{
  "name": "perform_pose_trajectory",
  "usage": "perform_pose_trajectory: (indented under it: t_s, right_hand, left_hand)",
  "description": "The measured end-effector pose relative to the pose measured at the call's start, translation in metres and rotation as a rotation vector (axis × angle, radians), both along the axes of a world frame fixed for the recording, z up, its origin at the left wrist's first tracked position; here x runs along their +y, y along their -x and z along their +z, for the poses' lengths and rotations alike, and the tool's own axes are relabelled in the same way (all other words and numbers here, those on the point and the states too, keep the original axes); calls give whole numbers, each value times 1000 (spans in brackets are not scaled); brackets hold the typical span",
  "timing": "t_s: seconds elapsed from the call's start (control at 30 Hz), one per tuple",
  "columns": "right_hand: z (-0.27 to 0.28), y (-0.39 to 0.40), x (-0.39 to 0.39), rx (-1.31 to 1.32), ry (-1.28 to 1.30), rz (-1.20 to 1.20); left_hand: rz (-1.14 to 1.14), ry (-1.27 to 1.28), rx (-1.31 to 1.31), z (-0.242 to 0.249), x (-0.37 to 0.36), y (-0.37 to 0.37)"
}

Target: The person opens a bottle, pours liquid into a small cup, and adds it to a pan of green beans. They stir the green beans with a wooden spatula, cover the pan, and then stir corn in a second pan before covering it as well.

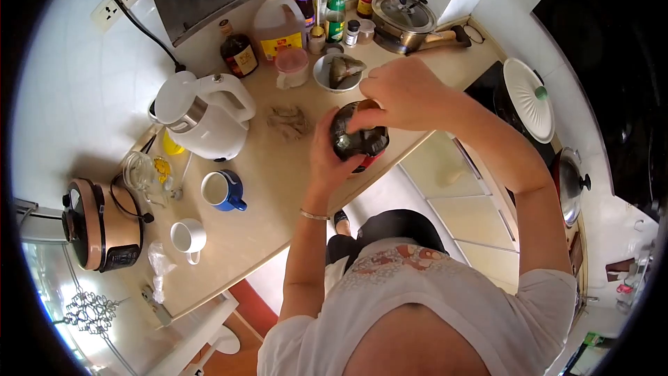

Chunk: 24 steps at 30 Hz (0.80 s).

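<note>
My left hand (328, 157) is wrapped round a dark, rounded jar (360, 142) with a bit of red label low on its side, held near the counter's front edge. Over the jar's top is my right hand (402, 97), its fingers curled and the thumb reaching down at the jar. What lies between those fingers is hidden. Just behind the jar, a white bowl (321, 78) holds a greyish-brown piece of food (346, 69). Left of the jar, a crumpled, see-through plastic bag (289, 122) lies on the counter.
A white kettle (202, 115), a blue mug (223, 191), a white mug (188, 237) and a rice cooker (104, 226) stand at left. Sauce bottles (336, 10), an oil jug (278, 24) and a lidded pot (403, 24) line the back. A lidded pan (527, 101) is at right.
</note>
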State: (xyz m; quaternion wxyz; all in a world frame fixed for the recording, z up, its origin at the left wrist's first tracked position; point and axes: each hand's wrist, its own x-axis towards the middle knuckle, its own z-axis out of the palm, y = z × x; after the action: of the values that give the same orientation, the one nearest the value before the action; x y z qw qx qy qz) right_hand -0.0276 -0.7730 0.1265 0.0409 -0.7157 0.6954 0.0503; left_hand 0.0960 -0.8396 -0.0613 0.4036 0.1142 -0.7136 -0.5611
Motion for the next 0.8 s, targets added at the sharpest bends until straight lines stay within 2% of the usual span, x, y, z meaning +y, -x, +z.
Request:
perform_pose_trajectory:
  t_s: [0.03, 0.07, 0.13, 0.33, 0.47, 0.53, 0.67, 0.77, 0.8]
  right_hand:
    - [3, 3, 3, -159, 82, 63]
    - [-1, 7, 3, -156, 80, 68]
    - [-15, 16, 5, -334, 182, 322]
    - [-20, -6, 10, -122, 87, 99]
    - [-24, -12, 15, -74, 166, 29]
    - [-17, -4, 16, -415, 159, 37]
    - [-28, 7, 20, -447, 208, 63]
    - [-38, 6, 22, -449, 303, 64]
    - [-44, 9, 25, -573, 349, 43]
  left_hand:
    - [-5, 41, 24, 0, -1, 1]
    - [1, 39, 27, 2, -2, 0]
    - [8, 42, -48, 7, 1, -2]
    - [14, -7, -40, 3, 3, -1]
    - [8, -34, 0, 1, 5, 0]
    - [-3, -44, -25, 7, 3, -1]
    - [-8, -8, -68, 7, 6, 1]
    - [-47, -141, -74, 0, 7, 1]
    - [-28, -110, -62, -3, 7, -1]
